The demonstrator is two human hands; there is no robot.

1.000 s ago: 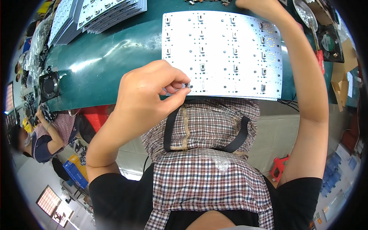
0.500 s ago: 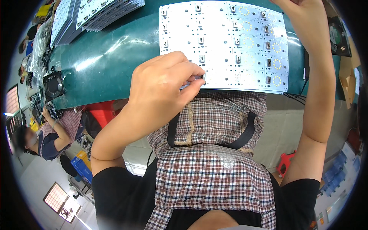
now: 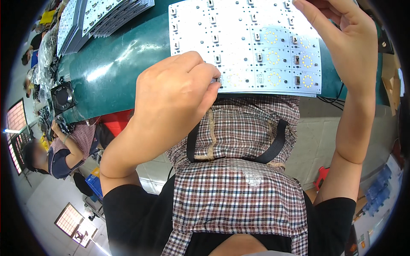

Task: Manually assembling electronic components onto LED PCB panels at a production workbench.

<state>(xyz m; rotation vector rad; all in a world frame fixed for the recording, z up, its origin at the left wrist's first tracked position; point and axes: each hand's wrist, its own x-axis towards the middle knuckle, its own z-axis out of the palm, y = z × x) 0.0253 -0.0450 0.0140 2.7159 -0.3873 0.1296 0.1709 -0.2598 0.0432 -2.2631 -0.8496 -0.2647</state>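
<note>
The left hand (image 3: 171, 87) pinched a small dark component (image 3: 218, 80); beneath lay a white rectangular circuit board (image 3: 237, 45); the right hand (image 3: 350, 40) had an unclear grip.

White rectangular circuit panel (image 3: 237, 48) on flat green tabletop (image 3: 124, 83), at near edge. Stack of thin white rectangular panels (image 3: 106, 19) behind-left. Square black fan (image 3: 62, 98) left, before the stack.
</note>
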